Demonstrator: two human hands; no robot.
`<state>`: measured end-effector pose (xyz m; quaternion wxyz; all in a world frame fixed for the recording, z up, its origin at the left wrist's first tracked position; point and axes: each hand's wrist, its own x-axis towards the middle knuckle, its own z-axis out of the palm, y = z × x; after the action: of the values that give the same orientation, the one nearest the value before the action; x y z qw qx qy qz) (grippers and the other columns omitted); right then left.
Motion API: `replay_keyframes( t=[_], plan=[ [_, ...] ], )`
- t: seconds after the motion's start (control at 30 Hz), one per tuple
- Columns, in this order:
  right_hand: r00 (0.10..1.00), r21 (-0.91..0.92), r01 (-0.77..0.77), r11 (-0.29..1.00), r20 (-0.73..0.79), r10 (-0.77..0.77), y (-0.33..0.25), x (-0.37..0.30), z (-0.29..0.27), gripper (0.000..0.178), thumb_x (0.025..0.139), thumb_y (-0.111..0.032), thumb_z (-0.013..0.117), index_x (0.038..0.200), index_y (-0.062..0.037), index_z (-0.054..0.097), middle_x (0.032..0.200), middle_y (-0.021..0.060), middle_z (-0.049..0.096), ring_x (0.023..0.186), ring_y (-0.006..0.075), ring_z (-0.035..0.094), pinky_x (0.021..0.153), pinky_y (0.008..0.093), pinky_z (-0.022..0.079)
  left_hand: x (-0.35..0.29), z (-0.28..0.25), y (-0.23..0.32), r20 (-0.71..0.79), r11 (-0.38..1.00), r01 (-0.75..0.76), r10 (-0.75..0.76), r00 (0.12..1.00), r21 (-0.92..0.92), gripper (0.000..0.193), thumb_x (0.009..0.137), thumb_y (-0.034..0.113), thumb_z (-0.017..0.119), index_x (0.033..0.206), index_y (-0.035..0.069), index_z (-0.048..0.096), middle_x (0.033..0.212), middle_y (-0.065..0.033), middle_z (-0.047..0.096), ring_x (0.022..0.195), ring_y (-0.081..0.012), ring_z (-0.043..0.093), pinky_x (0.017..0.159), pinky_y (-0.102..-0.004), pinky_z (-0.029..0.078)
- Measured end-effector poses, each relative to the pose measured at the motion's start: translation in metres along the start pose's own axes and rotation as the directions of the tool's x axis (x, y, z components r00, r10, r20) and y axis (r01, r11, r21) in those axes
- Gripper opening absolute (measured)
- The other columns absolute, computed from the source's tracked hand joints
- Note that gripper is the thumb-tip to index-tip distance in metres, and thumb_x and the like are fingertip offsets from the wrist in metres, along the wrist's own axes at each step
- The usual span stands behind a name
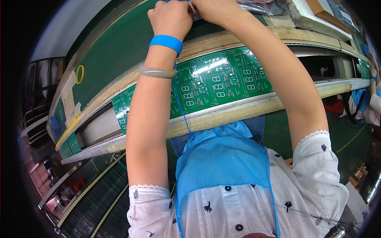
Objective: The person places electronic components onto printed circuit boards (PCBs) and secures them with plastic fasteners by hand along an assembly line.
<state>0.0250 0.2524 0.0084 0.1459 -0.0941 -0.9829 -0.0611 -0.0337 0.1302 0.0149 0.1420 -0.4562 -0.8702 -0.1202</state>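
Cloth of a blue apron (222, 158) is seen nearest, flanked by white sleeves, and from these both bare forearms are stretched forward. Beyond the apron a pale near rail (234, 117) is met, then a row of green circuit boards (216, 77), laid flat with its long axis from left to right, rising slightly to the right. The row is crossed by both forearms and is left untouched by the hands. On the left arm a bangle (156, 71) and a blue wristband (166, 42) are worn.

Past the wooden far rail (307, 37), at the upper edge, the left hand (171, 18) and right hand (216, 10) are brought close together. Between them a piece of clear plastic (195, 16) is partly seen, to the right of the left hand and just left of the right; neither hand can be called clearly nearer, and its long axis is cut off from view. Both hands look partly curled, but the fingertips are hidden, so whether it is gripped, and by which, cannot be told. Farther right, plastic bags (262, 7) and a cardboard box (319, 14) are set.
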Motion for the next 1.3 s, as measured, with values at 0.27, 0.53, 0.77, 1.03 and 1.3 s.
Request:
replay_keyframes(
  t=[0.27, 0.53, 0.77, 1.03, 1.3],
  plan=[
    [0.983, 0.289, -0.04, 0.956, -0.161, 0.09, -0.001, -0.012, -0.007, 0.015, 0.078, -0.025, 0.067, 0.08, -0.0148, 0.077, 0.087, 0.0074, 0.072, 0.099, 0.0298, 0.059, 0.083, 0.0522, 0.039, 0.003, 0.017, -0.014, -0.173, 0.954, -0.087, 0.038, 0.984, -0.287, 0.014, 0.08, 0.023, 0.066, 0.08, 0.015, 0.077, 0.084, -0.0113, 0.07, 0.091, -0.0338, 0.061, 0.075, -0.0502, 0.045],
    [0.95, 0.639, -0.238, 0.731, -0.005, 0.313, 0.01, -0.016, -0.01, 0.014, 0.08, -0.018, 0.067, 0.088, -0.0108, 0.076, 0.091, 0.0109, 0.073, 0.089, 0.0269, 0.066, 0.083, 0.039, 0.048, 0.002, 0.014, -0.008, -0.165, 0.999, 0.023, -0.031, 0.986, -0.046, 0.015, 0.083, 0.02, 0.062, 0.08, 0.009, 0.072, 0.085, -0.0133, 0.071, 0.091, -0.0361, 0.062, 0.077, -0.0515, 0.046],
    [0.914, 0.956, -0.229, -0.185, 0.276, 0.298, 0.035, -0.075, -0.009, 0.022, 0.083, -0.012, 0.067, 0.102, -0.0015, 0.071, 0.092, 0.014, 0.071, 0.087, 0.0245, 0.068, 0.082, 0.0321, 0.051, -0.001, 0.02, -0.018, -0.184, 0.98, -0.033, -0.004, 0.983, -0.197, 0.011, 0.083, 0.015, 0.063, 0.083, 0.011, 0.073, 0.083, -0.0131, 0.07, 0.086, -0.0349, 0.065, 0.076, -0.0491, 0.048],
    [0.923, 0.954, -0.272, -0.127, 0.296, 0.246, 0.064, -0.122, -0.003, 0.025, 0.094, -0.02, 0.07, 0.116, -0.0076, 0.072, 0.105, 0.0028, 0.074, 0.084, 0.0043, 0.058, 0.074, 0.0208, 0.044, 0.002, 0.029, -0.019, -0.153, 0.99, -0.093, 0.076, 0.985, -0.106, 0.014, 0.083, 0.015, 0.061, 0.086, 0.011, 0.075, 0.086, -0.0135, 0.072, 0.088, -0.0348, 0.066, 0.078, -0.0492, 0.05],
    [0.941, 0.968, -0.234, 0.091, 0.202, 0.271, 0.058, -0.137, -0.013, 0.023, 0.092, -0.018, 0.072, 0.111, -0.0067, 0.074, 0.102, 0.0039, 0.075, 0.098, 0.0118, 0.067, 0.092, 0.0249, 0.047, -0.002, 0.013, -0.01, -0.232, 0.964, -0.096, 0.037, 0.972, -0.247, 0.012, 0.084, 0.015, 0.064, 0.087, 0.007, 0.074, 0.086, -0.016, 0.071, 0.087, -0.0348, 0.066, 0.078, -0.0465, 0.052]
  ],
)
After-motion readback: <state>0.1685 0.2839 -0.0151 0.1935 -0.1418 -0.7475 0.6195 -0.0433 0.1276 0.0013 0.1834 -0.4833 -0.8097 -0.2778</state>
